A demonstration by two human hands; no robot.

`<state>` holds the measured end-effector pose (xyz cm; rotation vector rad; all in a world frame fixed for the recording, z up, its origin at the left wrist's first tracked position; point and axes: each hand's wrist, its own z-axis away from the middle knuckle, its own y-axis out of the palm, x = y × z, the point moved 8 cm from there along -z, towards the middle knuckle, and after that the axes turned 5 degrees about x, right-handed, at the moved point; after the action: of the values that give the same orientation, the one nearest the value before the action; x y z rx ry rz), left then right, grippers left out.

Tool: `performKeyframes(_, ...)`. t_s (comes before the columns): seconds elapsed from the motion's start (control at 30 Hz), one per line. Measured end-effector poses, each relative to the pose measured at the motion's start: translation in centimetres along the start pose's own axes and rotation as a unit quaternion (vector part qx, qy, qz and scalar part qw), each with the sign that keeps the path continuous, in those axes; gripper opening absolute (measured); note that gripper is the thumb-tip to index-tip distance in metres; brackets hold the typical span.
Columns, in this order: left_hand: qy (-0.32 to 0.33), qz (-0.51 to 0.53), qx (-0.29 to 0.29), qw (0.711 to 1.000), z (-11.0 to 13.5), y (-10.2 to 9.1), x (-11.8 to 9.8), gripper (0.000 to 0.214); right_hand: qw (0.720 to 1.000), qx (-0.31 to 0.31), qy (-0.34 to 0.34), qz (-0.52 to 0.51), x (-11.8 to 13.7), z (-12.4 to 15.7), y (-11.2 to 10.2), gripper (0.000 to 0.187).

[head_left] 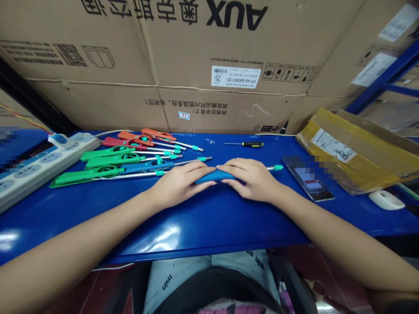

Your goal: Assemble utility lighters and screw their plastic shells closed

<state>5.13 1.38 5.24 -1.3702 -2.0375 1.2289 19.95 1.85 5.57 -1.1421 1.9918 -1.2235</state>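
A blue long-nosed lighter lies level between my hands, just over the blue table. My left hand wraps round its left part, thumb along the near side. Round its right part are the closed fingers of my right hand. The lighter's metal tube ends in a teal tip, which sticks out to the right beyond my right hand. Most of its trigger area is covered by my fingers. Left of my hands lie several more lighters: green, blue, red and orange.
A small screwdriver lies behind my hands. On the right are a phone, a taped carton and a white mouse. A power strip stands at left. Large cardboard walls the table's back edge.
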Motion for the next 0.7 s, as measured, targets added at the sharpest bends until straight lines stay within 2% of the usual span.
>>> performKeyframes(0.17,-0.004,0.047,0.061,0.997,0.3,1.2,-0.7,0.028,0.998,0.038,0.015,-0.047,0.8,0.5,1.6,0.028)
performKeyframes(0.33,-0.019,0.085,0.078,0.993,0.4,1.6,-0.1,0.028,0.995,0.055,0.026,-0.078,-0.1,0.7,1.9,0.027)
performKeyframes(0.47,-0.019,0.084,0.063,0.994,0.3,1.0,1.1,0.027,0.993,0.082,-0.002,-0.086,-1.4,1.0,1.9,0.033)
performKeyframes(0.6,-0.022,0.091,0.027,0.995,0.2,0.4,1.6,0.025,0.993,0.063,0.026,-0.094,-3.0,1.6,1.3,0.030)
performKeyframes(0.7,-0.031,0.106,0.020,0.994,0.3,0.6,1.8,0.025,0.992,0.069,0.043,-0.092,-3.2,1.8,1.2,0.028)
